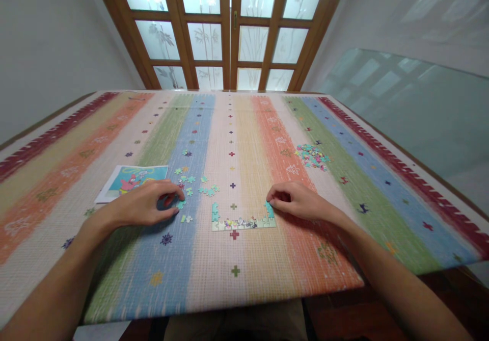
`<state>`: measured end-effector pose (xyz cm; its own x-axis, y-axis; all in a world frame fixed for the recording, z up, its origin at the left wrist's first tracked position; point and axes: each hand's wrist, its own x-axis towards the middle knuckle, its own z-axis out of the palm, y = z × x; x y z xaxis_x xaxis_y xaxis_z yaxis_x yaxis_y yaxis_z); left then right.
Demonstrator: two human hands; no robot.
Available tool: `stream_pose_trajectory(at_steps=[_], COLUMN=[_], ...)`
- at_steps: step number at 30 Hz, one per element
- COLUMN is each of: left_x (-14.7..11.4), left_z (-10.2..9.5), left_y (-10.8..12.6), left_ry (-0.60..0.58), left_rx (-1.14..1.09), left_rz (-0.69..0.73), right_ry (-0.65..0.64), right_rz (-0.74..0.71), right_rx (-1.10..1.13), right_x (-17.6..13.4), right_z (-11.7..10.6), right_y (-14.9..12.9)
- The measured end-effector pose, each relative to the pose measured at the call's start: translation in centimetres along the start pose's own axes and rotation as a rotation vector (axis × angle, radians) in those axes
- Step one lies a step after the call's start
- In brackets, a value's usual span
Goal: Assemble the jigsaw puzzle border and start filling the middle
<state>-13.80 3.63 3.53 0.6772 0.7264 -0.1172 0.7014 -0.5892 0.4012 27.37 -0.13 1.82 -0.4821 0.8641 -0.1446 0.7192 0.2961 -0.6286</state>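
Your left hand touches a loose piece at nine o'clock from the puzzle border; your right hand touches its two o'clock end; whether either pinches, I can't tell.

the tablecloth looks like matt woven cloth with a coarse, visible weave, while the joined puzzle strip and the heaped pieces look like smooth printed card. the picture sheet appears to be smooth paper. behind, the door frames are brown wood around frosted glass panes, and the pale panel at right is glossy and reflective.
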Motion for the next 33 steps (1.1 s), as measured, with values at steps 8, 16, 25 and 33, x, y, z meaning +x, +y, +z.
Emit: stream_pose_trajectory(at_steps=[8,16,25,33], left_x=[0.6,0.7,0.8,1.6], left_z=[0.5,0.7,0.7,1.6], left_y=[0.1,-0.1,0.4,2.8], left_ry=[0.06,0.028,0.056,0.104], left_rx=[0.043,0.012,-0.049,-0.291], left_rz=[-0.014,-0.003,0.072,0.078], right_ry=[0.002,0.033,0.109,0.171], right_rz=[-0.005,-0.015,-0.02,-0.064], right_rx=[0.042,0.083,0.161,0.205], right_x=[0.1,0.1,0.2,0.1], right_z=[0.1,0.1,0.8,1.0], right_y=[0.5,0.4,0.7,0.1])
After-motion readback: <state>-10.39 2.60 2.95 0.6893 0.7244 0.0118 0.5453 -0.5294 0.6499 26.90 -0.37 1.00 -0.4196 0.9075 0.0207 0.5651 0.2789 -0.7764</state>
